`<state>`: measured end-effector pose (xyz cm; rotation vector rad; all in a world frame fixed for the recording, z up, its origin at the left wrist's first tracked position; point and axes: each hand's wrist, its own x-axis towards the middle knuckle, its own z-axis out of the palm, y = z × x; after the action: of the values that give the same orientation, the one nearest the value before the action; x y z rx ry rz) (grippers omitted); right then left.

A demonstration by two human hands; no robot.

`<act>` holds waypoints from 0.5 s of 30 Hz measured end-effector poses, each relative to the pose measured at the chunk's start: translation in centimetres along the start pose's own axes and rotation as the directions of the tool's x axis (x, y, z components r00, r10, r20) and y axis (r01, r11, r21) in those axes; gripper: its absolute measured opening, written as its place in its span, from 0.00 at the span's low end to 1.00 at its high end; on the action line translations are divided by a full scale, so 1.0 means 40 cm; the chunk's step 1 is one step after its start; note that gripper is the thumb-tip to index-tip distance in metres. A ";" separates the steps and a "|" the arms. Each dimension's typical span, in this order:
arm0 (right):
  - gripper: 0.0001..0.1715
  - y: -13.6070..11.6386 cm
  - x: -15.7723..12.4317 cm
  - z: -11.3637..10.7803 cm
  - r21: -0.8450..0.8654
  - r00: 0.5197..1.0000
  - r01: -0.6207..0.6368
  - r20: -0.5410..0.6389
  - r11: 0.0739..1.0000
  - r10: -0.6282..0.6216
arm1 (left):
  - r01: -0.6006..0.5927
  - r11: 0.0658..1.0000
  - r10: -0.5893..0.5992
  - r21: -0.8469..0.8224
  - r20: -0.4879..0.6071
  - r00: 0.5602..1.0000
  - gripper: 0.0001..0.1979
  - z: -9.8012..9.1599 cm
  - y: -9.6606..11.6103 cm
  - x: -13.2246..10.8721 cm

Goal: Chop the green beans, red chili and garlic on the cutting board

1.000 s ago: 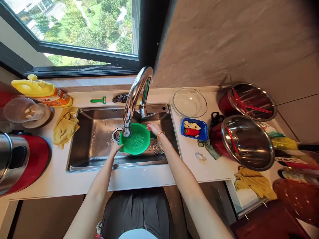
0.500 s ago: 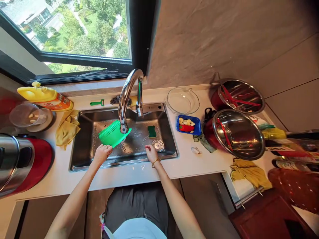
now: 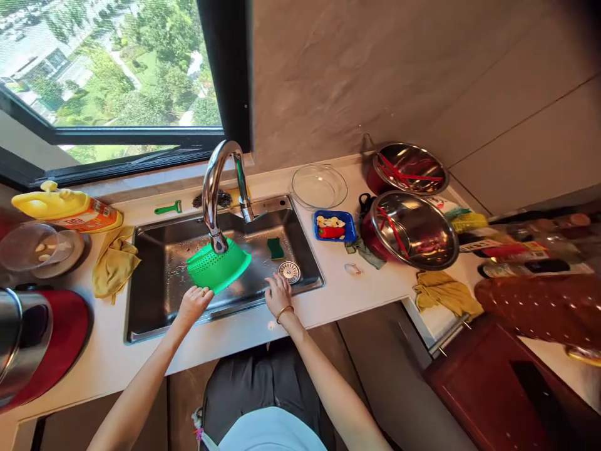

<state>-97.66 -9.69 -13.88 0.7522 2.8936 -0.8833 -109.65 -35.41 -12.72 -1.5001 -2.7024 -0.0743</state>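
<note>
My left hand (image 3: pixel 196 302) is closed on the near rim of a green colander (image 3: pixel 216 270), which is tilted under the spout of the chrome faucet (image 3: pixel 212 203). The colander hangs over the left half of the steel sink (image 3: pixel 154 300). My right hand (image 3: pixel 278 295) is at the sink's front edge with its fingers apart and nothing in it. Just beyond those fingers are the round drain strainer (image 3: pixel 289 272) and a dark green sponge (image 3: pixel 275 248) on the sink floor.
Right of the sink stand a blue basket (image 3: pixel 350 233) with garlic and a red pepper, a glass dish (image 3: pixel 319 186) and steel bowls (image 3: pixel 425 233). Leftward are a yellow cloth (image 3: pixel 113 266), a yellow jug (image 3: pixel 66 210) and a red appliance (image 3: pixel 66 351). A green peeler (image 3: pixel 168 208) lies behind the sink.
The view has swung to the right. The colander has turned so that more of its outer side shows, still in my left hand. My right hand's fingers have opened out and moved closer to the colander.
</note>
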 end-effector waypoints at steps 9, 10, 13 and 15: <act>0.22 0.135 -0.074 -0.046 0.110 0.952 -0.086 -0.283 0.990 0.114 | -0.163 0.981 0.168 -0.104 0.048 0.985 0.16 -0.075 0.205 0.114; 0.22 0.150 -0.081 -0.056 0.121 0.933 -0.093 -0.336 0.988 0.129 | -0.182 0.974 0.199 -0.135 0.131 0.971 0.14 -0.087 0.217 0.122; 0.20 0.188 -0.098 -0.085 0.151 0.872 -0.126 -0.454 0.981 0.182 | -0.222 0.956 0.274 -0.194 0.306 0.912 0.12 -0.116 0.238 0.127; 0.20 0.207 -0.107 -0.101 0.171 0.847 -0.143 -0.488 0.975 0.210 | -0.156 0.978 0.195 -0.140 0.327 0.925 0.12 -0.128 0.242 0.114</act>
<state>-89.64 -3.44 -14.12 1.4380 3.1335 -0.9821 -103.75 -26.78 -7.11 -1.9475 -2.8408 0.0473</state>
